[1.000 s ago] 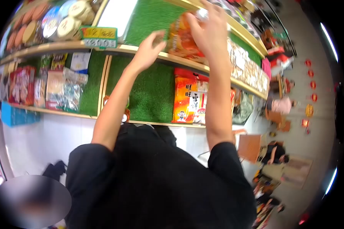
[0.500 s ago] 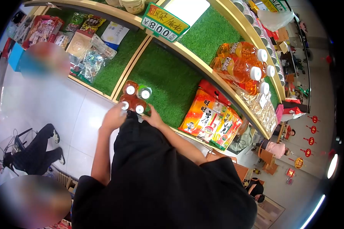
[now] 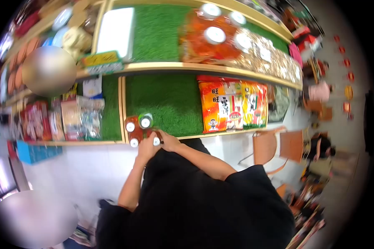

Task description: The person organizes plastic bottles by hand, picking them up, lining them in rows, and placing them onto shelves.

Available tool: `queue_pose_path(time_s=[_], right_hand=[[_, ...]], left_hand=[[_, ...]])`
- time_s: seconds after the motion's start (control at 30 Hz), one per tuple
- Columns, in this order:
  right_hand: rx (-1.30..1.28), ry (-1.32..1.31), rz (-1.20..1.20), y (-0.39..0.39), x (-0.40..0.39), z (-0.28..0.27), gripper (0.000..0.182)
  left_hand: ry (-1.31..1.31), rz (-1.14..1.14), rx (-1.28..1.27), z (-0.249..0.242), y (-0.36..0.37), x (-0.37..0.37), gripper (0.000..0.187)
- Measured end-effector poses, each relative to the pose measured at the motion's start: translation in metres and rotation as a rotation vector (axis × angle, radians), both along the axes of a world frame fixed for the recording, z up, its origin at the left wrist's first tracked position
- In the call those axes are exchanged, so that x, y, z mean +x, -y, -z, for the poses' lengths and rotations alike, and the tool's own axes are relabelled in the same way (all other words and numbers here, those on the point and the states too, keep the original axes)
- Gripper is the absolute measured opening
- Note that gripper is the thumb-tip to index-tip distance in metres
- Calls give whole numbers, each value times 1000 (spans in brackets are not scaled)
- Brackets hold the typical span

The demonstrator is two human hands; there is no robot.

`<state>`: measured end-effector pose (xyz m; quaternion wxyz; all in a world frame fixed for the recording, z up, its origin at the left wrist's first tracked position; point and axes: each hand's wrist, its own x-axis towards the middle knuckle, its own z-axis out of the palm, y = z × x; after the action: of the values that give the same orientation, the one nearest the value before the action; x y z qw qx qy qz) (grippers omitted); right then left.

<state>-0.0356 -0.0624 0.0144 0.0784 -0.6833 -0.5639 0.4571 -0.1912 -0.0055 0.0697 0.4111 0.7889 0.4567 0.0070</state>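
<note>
Several small bottles with white caps stand close together at the front left corner of the green-lined lower shelf (image 3: 166, 93). One with a green label (image 3: 145, 120) stands at the back of the group, beside a reddish-brown bottle (image 3: 131, 126). My left hand (image 3: 148, 146) is at the front of the group, between the front bottles, its fingers curled near the right one. My right hand (image 3: 168, 141) is at the right side of the front right bottle (image 3: 156, 140), close beside my left hand, fingers bent. Blur and overlap hide what the fingertips grip.
Orange and yellow snack bags (image 3: 232, 103) lie on the right part of the shelf. Large orange bottles (image 3: 214, 37) lie on the shelf above. Packaged foods (image 3: 81, 118) fill the left compartment. Orange chairs (image 3: 265, 147) and seated people are at the right.
The view has turned, so the shelf now runs level across it. My left hand has moved from the group's left side to its front middle, nearer my right hand.
</note>
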Motion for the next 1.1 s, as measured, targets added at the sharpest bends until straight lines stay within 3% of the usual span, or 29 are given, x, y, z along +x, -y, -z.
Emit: queue_pose_path(time_s=[0.1,0.17,0.3,0.43,0.5,0.57,0.63,0.7,0.77,0.83,0.87,0.9,1.0,1.03,1.1], right_hand=[[-19,-92,-2,7,21,-19,86],[131,-137,-6,14,43,-48,87],[325,-63,85,21,55,-117,88],[440,13,163,-7,51,-176,84],[707,59,115,-28,59,-219,80],[927,37,82,-51,68,-270,73],[970,24,105,-72,72,-308,80],[1120,4,169,-93,75,-332,79],[1289,44,228,-120,79,-333,79],[1076,-106,289,-139,82,-328,78],[1128,-35,275,-147,84,-318,76],[1176,34,260,-154,82,-307,75],[1262,172,241,-163,68,-283,72],[1265,109,313,-165,64,-279,70],[1263,101,401,-165,59,-280,69]], left_hand=[[44,122,5,-9,-10,3,39],[261,18,-81,-38,-20,16,33],[309,-73,-79,-106,-32,54,35],[445,-141,14,-184,-48,65,33],[537,-137,238,-232,-54,64,32],[568,-75,293,-277,-68,52,40],[703,91,403,-309,-86,40,64],[845,-30,411,-314,-102,44,78],[810,-77,566,-313,-122,52,88],[908,-102,372,-285,-145,59,93],[1011,-55,247,-248,-167,70,95],[958,-42,213,-237,-169,83,98],[1128,-161,18,-204,-172,112,94],[1156,-186,84,-190,-177,122,88],[968,-249,322,-197,-177,131,86]])
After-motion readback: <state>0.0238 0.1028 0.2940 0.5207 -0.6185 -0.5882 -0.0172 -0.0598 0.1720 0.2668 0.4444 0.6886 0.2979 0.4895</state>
